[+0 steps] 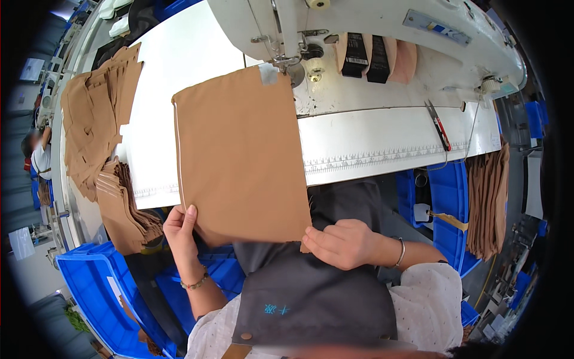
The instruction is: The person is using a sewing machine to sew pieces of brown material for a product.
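A flat tan fabric panel (pixel 239 155) lies over the front of the white sewing table, its near edge hanging past the table edge. My left hand (pixel 181 226) pinches its near left corner, thumb on top. At the near right corner, the fingers of my right hand (pixel 338 242) are closed on the fabric. The panel's far right corner reaches the presser foot area of the sewing machine (pixel 287 61), beside a small pale patch on the cloth. A white line runs along the panel's left edge.
Left on the table are loose tan pieces (pixel 95 113) and a folded tan stack (pixel 122 203). Red-handled snips (pixel 439 127) lie at right, near pink pieces with black labels (pixel 378 58). Blue bins (pixel 101 293) stand below; more tan pieces (pixel 487 200) hang at right. A person (pixel 42 152) is far left.
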The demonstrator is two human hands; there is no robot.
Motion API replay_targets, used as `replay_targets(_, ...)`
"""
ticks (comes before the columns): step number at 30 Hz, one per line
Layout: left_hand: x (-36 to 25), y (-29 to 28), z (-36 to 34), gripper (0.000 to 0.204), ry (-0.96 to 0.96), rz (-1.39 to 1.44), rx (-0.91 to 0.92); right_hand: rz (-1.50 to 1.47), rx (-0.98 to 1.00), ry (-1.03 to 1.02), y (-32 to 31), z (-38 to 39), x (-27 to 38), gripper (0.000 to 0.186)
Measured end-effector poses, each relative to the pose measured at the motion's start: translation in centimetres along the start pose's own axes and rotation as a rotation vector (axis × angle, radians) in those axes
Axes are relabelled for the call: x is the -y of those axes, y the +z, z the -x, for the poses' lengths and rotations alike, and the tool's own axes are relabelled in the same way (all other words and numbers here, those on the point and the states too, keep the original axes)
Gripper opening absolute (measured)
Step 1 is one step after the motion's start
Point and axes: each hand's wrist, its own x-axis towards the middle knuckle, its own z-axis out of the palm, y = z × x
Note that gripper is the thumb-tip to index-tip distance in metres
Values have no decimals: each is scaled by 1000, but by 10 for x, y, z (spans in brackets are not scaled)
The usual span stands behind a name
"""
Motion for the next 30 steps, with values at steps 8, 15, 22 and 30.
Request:
replay_targets(8, -14, -10, 0, 11, -78, -74, 116, 7, 48, -9, -2, -1, -2, 19)
replay_targets(15, -26, -7, 1, 10, -77, -157, 129, 8, 69, -24, -3, 2, -4, 21)
replay_targets(22, -33, 7, -9, 15, -30, -232, 93, 15, 46, 1, 0, -6, -21, 21)
replay_targets(30, -47, 19, -37, 18, 36, -429, 63, 8, 78, -21, 3, -16, -43, 28)
